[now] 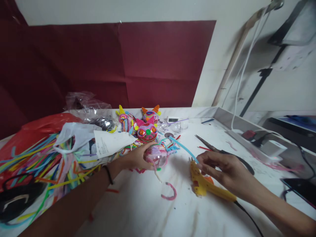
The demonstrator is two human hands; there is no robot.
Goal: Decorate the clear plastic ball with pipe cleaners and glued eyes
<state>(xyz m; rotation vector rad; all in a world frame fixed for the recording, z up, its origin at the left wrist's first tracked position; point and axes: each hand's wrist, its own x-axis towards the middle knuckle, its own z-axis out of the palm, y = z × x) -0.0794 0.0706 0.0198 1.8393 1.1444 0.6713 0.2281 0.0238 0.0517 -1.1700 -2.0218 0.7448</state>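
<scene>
Ball (160,158), clear, partly wrapped in pink, near middle of white table (138,205), left hand (142,158) curled around its left side; right hand (219,166) pinching one end of light-blue strip (185,147) near nozzle of yellow glue gun (204,185); scissors (212,148) just beyond right hand; curved pink piece (174,192) in front of ball; colourful eared figures (147,132) behind

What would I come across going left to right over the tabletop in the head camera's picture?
White plastic bag, white paper, partly covered clear ball, light-blue strip, right hand, white charger, dark flat device.
</scene>
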